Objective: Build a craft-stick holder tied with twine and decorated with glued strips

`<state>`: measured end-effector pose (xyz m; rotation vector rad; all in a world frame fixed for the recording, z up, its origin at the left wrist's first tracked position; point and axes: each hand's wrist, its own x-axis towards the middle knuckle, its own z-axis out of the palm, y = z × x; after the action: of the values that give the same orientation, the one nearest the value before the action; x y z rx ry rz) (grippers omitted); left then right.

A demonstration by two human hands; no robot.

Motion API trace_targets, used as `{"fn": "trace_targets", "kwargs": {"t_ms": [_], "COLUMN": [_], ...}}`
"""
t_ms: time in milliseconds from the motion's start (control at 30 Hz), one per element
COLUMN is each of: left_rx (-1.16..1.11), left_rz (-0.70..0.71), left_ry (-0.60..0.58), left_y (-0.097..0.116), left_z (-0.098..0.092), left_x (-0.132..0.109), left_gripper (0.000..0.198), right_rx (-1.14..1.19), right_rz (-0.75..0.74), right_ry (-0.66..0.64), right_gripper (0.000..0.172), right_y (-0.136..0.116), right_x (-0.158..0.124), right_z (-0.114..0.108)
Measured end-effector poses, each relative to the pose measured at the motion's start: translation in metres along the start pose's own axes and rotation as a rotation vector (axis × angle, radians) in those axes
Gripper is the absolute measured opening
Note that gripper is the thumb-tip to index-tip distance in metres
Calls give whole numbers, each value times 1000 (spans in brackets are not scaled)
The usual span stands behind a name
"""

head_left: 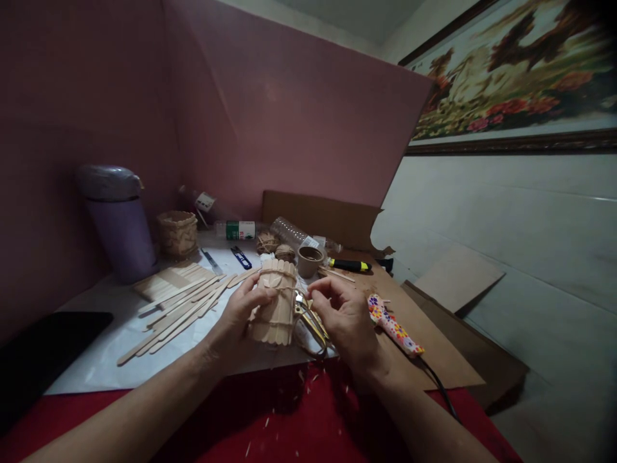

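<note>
A small cylinder of wooden craft sticks (pixel 274 314), bound with bands of twine, is held tilted above the front of the table. My left hand (pixel 243 305) wraps round its left side, with the thumb on its front. My right hand (pixel 340 312) is pinched just right of the cylinder, on what looks like the loose end of the twine. Scissors with yellowish handles (pixel 312 325) lie under and beside that hand, partly hidden by it. Left of the cylinder, loose craft sticks (pixel 183 315) are spread on white paper.
A purple bin (pixel 123 235) and a stick-covered pot (pixel 177 235) stand at the left. Behind are plastic bottles (pixel 241 230), twine balls (pixel 285 253), a brown cup (pixel 310 260) and cutters (pixel 349 265). A flowered glue gun (pixel 395 326) lies on cardboard at the right, its cord trailing forward.
</note>
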<state>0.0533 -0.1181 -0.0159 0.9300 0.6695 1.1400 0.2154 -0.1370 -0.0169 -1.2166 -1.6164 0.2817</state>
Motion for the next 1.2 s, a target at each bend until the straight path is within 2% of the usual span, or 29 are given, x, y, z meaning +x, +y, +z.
{"fn": "trace_targets", "kwargs": {"t_ms": [100, 333, 500, 567, 700, 900, 1033, 1200], "left_rx": [17, 53, 56, 50, 29, 24, 29, 68], "left_rz": [15, 80, 86, 80, 44, 36, 46, 56], "left_ry": [10, -39, -48, -52, -57, -28, -46, -40], "left_y": [1, -1, -2, -3, -3, -2, -4, -6], "left_z": [0, 3, 2, 1, 1, 2, 1, 1], "left_x": [0, -1, -1, -1, -1, -1, 1, 1], "left_gripper": [40, 40, 44, 44, 44, 46, 44, 45], "right_rx": [43, -143, -171, -163, -129, -85, -137, -75], "right_rz": [-3, -190, -221, -228, -203, -75, -92, -75], "right_ry": [-33, -22, -76, -73, -78, -200, -235, -238], "right_gripper": [18, 19, 7, 8, 8, 7, 10, 13], "right_y": [-2, -12, -9, -8, -10, -12, -15, -17], "right_x": [0, -5, -7, -7, -8, -8, -7, -9], "right_z": [-2, -2, -2, -1, -1, -4, -5, -5]}}
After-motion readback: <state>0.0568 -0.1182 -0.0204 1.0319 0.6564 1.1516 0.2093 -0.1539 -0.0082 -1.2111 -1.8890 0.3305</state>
